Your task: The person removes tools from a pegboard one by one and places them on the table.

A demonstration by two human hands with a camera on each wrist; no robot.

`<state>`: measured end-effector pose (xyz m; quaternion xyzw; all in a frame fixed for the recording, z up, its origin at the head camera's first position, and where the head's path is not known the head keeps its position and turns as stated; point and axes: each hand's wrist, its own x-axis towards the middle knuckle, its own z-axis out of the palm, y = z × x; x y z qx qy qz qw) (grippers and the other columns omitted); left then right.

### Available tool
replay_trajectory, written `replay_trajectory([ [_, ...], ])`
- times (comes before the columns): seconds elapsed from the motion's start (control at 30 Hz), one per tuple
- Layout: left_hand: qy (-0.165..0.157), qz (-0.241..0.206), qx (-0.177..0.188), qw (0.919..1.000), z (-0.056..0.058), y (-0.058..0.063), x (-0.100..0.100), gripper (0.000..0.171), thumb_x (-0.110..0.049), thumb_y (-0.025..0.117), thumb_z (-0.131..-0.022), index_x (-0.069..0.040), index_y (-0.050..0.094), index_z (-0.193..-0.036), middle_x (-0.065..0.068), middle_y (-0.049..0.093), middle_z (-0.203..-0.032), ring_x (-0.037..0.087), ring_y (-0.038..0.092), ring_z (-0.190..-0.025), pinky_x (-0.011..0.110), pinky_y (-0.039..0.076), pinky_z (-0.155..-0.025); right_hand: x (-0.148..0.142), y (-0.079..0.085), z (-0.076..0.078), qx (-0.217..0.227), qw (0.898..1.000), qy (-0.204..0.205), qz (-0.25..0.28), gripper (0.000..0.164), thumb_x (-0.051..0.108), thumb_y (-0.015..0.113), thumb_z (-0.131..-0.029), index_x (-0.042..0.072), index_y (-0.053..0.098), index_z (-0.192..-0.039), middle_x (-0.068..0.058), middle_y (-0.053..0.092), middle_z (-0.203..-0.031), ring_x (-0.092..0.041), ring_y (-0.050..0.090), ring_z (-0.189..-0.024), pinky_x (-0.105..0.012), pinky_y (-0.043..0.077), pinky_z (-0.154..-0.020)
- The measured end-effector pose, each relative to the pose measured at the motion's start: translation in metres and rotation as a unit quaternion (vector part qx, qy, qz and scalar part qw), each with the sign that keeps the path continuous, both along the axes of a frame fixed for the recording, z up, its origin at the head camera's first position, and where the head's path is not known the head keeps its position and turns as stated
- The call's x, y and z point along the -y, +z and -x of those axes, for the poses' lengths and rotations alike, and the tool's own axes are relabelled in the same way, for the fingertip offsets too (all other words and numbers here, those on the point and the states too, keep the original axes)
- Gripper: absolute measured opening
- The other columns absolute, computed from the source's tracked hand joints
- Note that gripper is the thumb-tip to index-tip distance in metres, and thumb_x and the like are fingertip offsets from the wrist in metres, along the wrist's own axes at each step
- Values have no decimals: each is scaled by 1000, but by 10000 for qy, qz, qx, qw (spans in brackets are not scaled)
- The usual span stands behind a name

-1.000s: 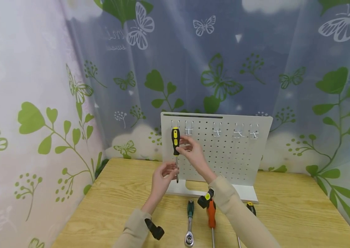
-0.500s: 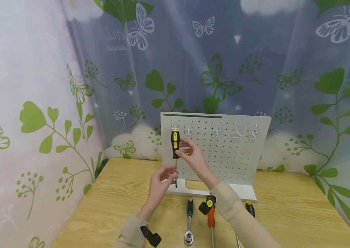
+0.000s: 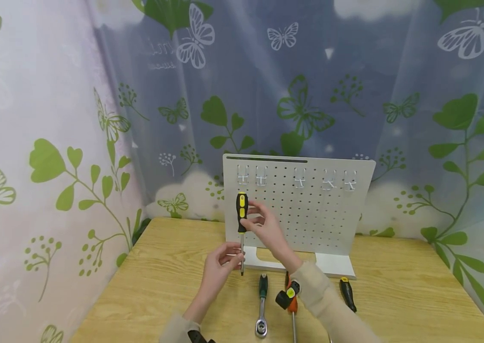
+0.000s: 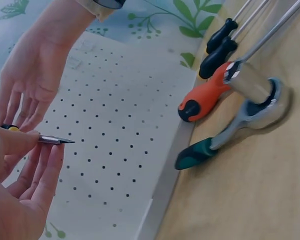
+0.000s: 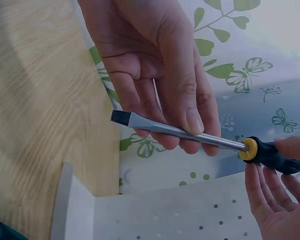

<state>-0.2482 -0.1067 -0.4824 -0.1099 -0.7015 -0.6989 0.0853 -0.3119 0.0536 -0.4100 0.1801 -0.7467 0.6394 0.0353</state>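
Observation:
A flat-tip screwdriver (image 3: 242,212) with a black and yellow handle is held upright, tip down, before the left part of the white pegboard (image 3: 310,209). My right hand (image 3: 269,233) grips its handle between thumb and fingers. Lower down, my left hand (image 3: 218,267) pinches the metal shaft near the tip. In the right wrist view the thumb lies on the bare shaft (image 5: 170,131) and the dark flat tip sticks out past the fingers. Just above the handle in the head view is the leftmost wire hook (image 3: 243,177), apart from it.
Several wire hooks (image 3: 299,180) line the top of the pegboard. On the wooden table (image 3: 173,247) lie a green-handled ratchet wrench (image 3: 262,305), an orange-handled screwdriver (image 3: 293,307) partly behind my right wrist, and a black-handled screwdriver (image 3: 347,294). The left wrist view shows another dark handle (image 4: 221,36).
Both hands have moved down with the screwdriver, away from the leftmost hook, which now shows whole above the handle. The grips on handle and shaft stay the same.

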Motion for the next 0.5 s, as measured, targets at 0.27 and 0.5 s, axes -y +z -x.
replay_trajectory([
  [0.27, -69, -126, 538, 9984, -20, -14, 3, 27, -4, 70, -94, 7, 65, -119, 23, 68, -106, 18, 71, -88, 29, 63, -72, 2, -25, -10, 226, 9997, 109, 23, 62, 8, 73, -93, 6, 45, -148, -21, 61, -125, -27, 71, -91, -44, 62, -81],
  [0.5, -148, -143, 874, 9960, -36, -30, 7, 29, 0, 69, -94, 13, 63, -120, 25, 69, -107, 17, 70, -88, 29, 63, -71, 3, -52, -16, 435, 9989, 179, -16, 66, 5, 74, -92, 3, 43, -149, -25, 59, -127, -29, 72, -86, -43, 63, -76],
])
